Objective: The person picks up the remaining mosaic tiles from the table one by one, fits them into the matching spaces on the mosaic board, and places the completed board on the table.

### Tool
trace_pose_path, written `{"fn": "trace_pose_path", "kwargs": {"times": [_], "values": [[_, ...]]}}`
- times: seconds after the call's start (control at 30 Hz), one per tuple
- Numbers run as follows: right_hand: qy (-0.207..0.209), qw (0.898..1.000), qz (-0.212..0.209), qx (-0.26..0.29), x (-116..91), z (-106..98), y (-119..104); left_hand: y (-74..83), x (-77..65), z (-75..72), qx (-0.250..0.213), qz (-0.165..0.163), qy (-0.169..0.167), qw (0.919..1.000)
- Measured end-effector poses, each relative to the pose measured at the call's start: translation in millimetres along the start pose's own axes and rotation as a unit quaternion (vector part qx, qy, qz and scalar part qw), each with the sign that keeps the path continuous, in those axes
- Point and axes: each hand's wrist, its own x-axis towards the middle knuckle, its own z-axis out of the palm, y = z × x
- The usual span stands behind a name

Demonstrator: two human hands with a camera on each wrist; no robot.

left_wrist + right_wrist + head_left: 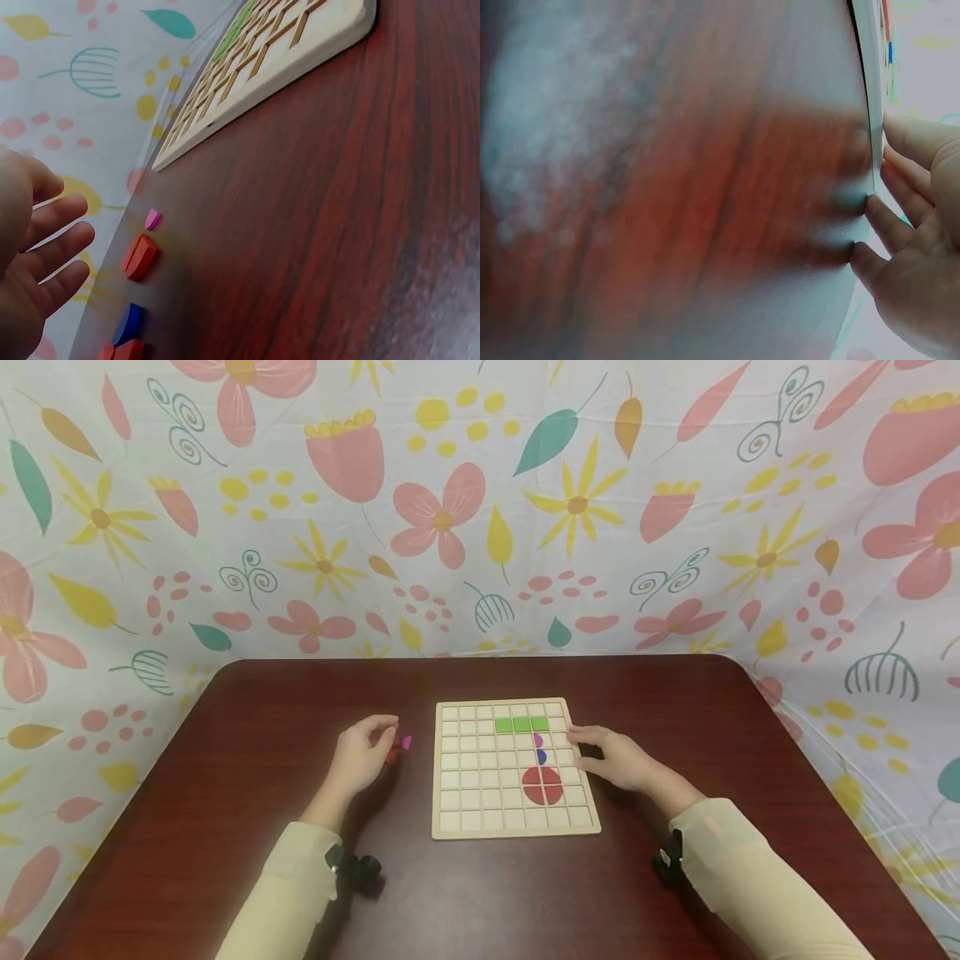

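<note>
A pale wooden grid board [471,777] lies on the table. Along its right edge rest the fingertips of my right hand [618,762], fingers spread and loosely bent; the right wrist view shows them at the board's side [874,112]. My left hand [365,756] hovers left of the board with relaxed fingers and nothing visible between them. Close by it are a small magenta piece [153,219], red pieces [140,257], a blue piece [128,324] and more red [129,350]; in the head view the hand partly hides them.
On the board sit three green squares [522,724], a magenta half-round piece [537,740], a blue half-round piece [542,757] and red quarter pieces forming a circle [533,777]. The dark brown table [465,893] ends at a floral cloth [442,585] behind it.
</note>
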Motion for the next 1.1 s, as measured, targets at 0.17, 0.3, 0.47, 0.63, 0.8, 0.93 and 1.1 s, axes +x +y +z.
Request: {"fn": "trace_pose_path", "kwargs": {"times": [0.17,0.3,0.47,0.63,0.8,0.93,1.1], "values": [[0.001,1.0,0.002,-0.002,-2,0,-2,-4.9,-0.8,-4.9,0.002,-0.011,-0.002,0.9999],[0.001,1.0,0.002,-0.002,-2,0,-2,-10.2,-0.7,-9.7,0.01,-0.007,0.008,0.9999],[0.001,1.0,0.003,0.001,-1,0,-2,-16.9,-1.7,-17.9,0.033,0.0,0.0,0.9994],[0.001,1.0,0.002,-0.001,0,0,-1,-23.3,-4.4,-23.7,0.066,0.001,-0.027,0.9974],[-0.002,1.0,0.002,-0.002,0,0,-1,-27.7,-8.1,-28.5,0.112,0.001,-0.057,0.9921],[-0.003,1.0,0.003,-0.003,0,0,-1,-30.7,-10.8,-32.8,0.148,0.014,-0.079,0.9857],[-0.003,1.0,0.003,0.0,0,0,-1,-33.2,-12.0,-36.7,0.167,0.023,-0.107,0.9798]]}}
